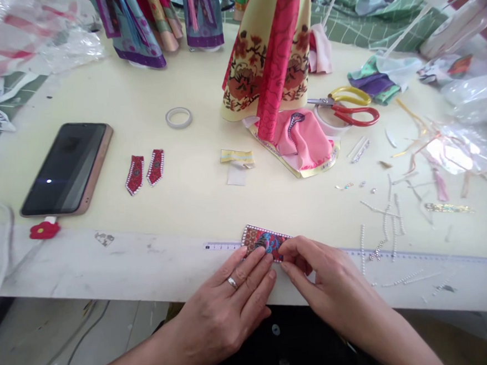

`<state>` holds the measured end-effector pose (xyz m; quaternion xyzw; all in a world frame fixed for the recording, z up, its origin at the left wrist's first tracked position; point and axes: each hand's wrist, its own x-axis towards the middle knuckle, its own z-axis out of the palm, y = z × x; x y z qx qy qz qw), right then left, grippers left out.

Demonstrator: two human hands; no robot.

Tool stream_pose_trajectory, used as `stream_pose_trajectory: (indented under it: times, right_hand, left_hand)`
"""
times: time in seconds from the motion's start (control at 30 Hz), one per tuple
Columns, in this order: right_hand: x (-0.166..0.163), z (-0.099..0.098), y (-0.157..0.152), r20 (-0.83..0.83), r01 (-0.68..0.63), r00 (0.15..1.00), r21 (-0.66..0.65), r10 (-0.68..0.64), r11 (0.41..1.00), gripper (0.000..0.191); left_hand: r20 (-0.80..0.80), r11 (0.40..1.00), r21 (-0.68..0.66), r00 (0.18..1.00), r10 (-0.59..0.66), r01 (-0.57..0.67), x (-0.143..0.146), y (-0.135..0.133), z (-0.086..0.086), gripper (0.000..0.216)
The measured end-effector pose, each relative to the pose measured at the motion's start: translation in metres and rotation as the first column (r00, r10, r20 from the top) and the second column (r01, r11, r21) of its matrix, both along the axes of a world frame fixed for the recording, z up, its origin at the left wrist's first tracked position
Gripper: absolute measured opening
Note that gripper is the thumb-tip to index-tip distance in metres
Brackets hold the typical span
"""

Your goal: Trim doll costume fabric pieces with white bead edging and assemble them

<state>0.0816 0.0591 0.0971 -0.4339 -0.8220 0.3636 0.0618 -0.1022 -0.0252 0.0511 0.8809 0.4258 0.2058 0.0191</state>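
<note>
You have a patterned fabric strip at the near edge of the table, its visible edges trimmed with small pale beads, its print brown, red and blue. Your left hand, with a ring on one finger, lies over its lower part, fingers stretched out side by side and fingertips resting on the print. Your right hand is at the strip's right end, thumb and forefinger tips drawn close together at its lower edge; I cannot tell whether they pinch the strip or only press on it. A clear ruler runs behind the strip and your right hand. To the right of that hand lie loose bead strands, some across the ruler. Beyond the strip is a small yellow-striped piece, and to its right a crumpled pink cloth at the foot of a floral skirt. Scissors with one yellow and one red handle rest over a roll beside that skirt. Farther left you have a thin tape ring, two red bead-edged pieces side by side, and a dark-screened phone.
</note>
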Motion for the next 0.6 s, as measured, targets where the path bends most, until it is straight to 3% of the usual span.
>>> stream_pose_trajectory:
  times: [0.6]
  right_hand:
    - [-0.0007,0.0005,-0.0024,0.061,-0.019,0.998,0.094,0.013,0.995,0.010]
  left_hand:
    - [0.029,1.000,0.008,1.000,0.001,-0.002,0.0000,0.0002,-0.0006,0.039]
